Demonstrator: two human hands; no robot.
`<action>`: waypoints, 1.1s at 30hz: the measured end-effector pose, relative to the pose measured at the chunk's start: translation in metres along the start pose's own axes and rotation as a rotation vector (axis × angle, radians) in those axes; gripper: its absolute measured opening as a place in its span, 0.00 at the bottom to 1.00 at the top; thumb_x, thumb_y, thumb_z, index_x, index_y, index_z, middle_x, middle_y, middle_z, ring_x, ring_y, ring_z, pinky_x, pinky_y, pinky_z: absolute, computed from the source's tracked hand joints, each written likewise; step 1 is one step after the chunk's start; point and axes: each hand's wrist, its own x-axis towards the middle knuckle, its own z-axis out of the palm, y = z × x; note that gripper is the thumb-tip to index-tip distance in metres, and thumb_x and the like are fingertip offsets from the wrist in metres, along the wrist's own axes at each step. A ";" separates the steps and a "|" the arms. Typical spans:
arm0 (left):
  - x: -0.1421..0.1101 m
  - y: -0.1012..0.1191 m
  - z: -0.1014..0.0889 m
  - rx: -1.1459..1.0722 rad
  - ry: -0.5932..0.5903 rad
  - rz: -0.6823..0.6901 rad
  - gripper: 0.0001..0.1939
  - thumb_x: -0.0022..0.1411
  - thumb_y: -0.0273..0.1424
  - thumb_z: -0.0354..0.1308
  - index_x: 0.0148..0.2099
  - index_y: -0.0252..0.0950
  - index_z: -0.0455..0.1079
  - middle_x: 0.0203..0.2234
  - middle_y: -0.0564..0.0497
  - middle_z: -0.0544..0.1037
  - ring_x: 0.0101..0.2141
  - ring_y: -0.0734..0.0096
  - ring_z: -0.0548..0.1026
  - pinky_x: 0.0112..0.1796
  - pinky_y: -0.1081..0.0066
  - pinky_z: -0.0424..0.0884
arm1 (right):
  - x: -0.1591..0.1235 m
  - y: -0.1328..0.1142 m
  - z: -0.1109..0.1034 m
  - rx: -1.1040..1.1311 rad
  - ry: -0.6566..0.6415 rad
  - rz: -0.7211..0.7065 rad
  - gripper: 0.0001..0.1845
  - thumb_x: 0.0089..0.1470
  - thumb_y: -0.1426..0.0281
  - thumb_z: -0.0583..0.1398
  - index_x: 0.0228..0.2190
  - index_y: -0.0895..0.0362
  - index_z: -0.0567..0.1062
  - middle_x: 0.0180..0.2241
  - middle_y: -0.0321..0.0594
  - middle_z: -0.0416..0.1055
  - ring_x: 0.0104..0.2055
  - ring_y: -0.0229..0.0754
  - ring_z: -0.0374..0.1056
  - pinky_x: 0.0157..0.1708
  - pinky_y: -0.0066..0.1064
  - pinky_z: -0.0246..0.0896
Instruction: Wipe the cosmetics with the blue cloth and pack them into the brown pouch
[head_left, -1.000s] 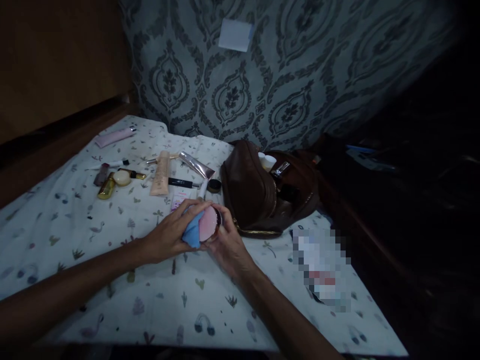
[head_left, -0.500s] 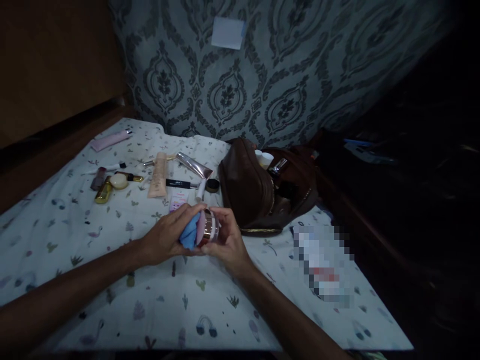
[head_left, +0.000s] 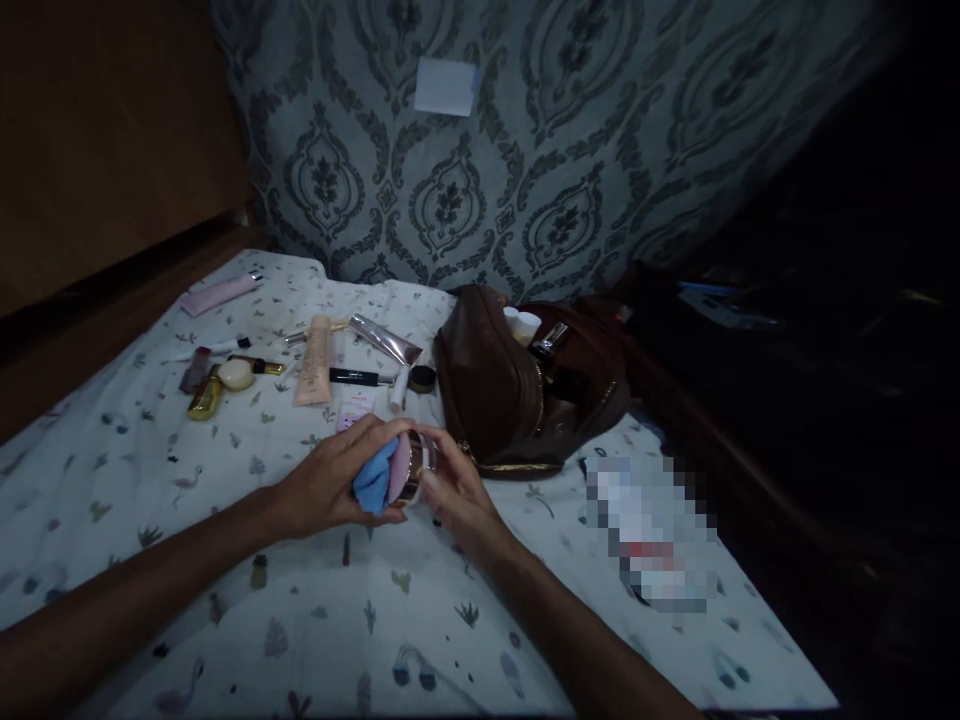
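Note:
Between my two hands, above the patterned sheet, is a round cosmetic jar [head_left: 410,468] with a pink face and a shiny rose-gold band. My left hand [head_left: 334,475] is closed round its left side, with a bunched blue cloth [head_left: 375,478] pressed against the pink face. The fingers and thumb of my right hand [head_left: 461,490] grip the clear rim on the jar's other side. Just beyond the hands lies a small pink-and-white packet [head_left: 355,408], partly covered by my left fingers.
A brown leather bag [head_left: 487,385] stands unzipped with cosmetics inside. Further left lie a beige tube [head_left: 313,362], a silver tube [head_left: 385,340], a black tube [head_left: 354,377], a black-lidded pot [head_left: 423,379], gold bottles and a pink tube [head_left: 220,294]. A pixelated object [head_left: 652,535] lies on the right.
My right fingers have shifted a little around the clear rim, and the jar has turned slightly. The whole view has tilted a bit upward.

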 end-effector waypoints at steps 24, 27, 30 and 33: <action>0.039 0.051 -0.014 0.060 0.159 0.209 0.08 0.67 0.26 0.53 0.42 0.41 0.72 0.34 0.51 0.77 0.35 0.69 0.77 0.34 0.77 0.74 | -0.014 -0.042 -0.005 0.133 -0.042 0.112 0.31 0.40 0.51 0.73 0.33 0.55 0.64 0.24 0.32 0.73 0.24 0.35 0.70 0.25 0.25 0.65; 0.065 0.069 -0.009 0.003 0.126 0.265 0.10 0.68 0.25 0.50 0.40 0.40 0.72 0.32 0.50 0.77 0.32 0.70 0.77 0.31 0.76 0.74 | -0.029 -0.073 -0.020 0.034 -0.023 0.140 0.28 0.45 0.52 0.71 0.33 0.56 0.65 0.21 0.30 0.70 0.20 0.34 0.66 0.20 0.23 0.61; 0.090 0.082 0.001 -0.023 0.074 0.285 0.11 0.69 0.26 0.48 0.41 0.40 0.72 0.32 0.50 0.77 0.32 0.70 0.77 0.31 0.75 0.75 | -0.045 -0.098 -0.034 -0.041 0.012 0.134 0.26 0.51 0.50 0.67 0.39 0.56 0.66 0.23 0.31 0.70 0.22 0.35 0.67 0.23 0.25 0.63; 0.107 0.087 0.013 0.034 0.050 0.316 0.13 0.71 0.29 0.46 0.52 0.41 0.70 0.39 0.48 0.77 0.39 0.67 0.78 0.36 0.73 0.77 | -0.058 -0.112 -0.045 -0.099 0.071 0.115 0.24 0.57 0.50 0.61 0.44 0.56 0.67 0.26 0.33 0.70 0.25 0.37 0.70 0.27 0.28 0.65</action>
